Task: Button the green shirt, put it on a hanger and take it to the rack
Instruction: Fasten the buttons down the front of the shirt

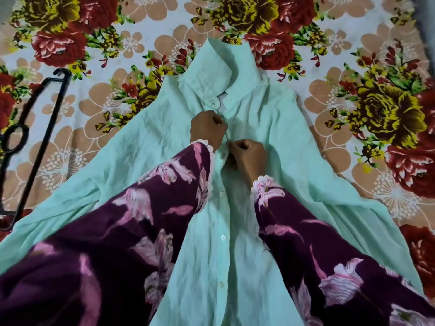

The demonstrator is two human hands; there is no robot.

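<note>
1. Purple floral sleeves (pixel 98 262) fill the lower view, reaching forward over the cloth.
2. Under them the green shirt (pixel 294 147) lies flat, front up, on the flowered bedsheet (pixel 131 43), collar at the far end; three white buttons (pixel 223 236) show along the lower placket.
3. Right hand (pixel 247 156) has its fingers curled, pinching the placket edge at the upper chest.
4. Left hand (pixel 207 130), just beyond and nearly touching it, pinches the other front edge below the collar.
5. Black hanger (pixel 40 128) lies on the sheet left of the shirt, its lower end near the shirt's sleeve.
</note>
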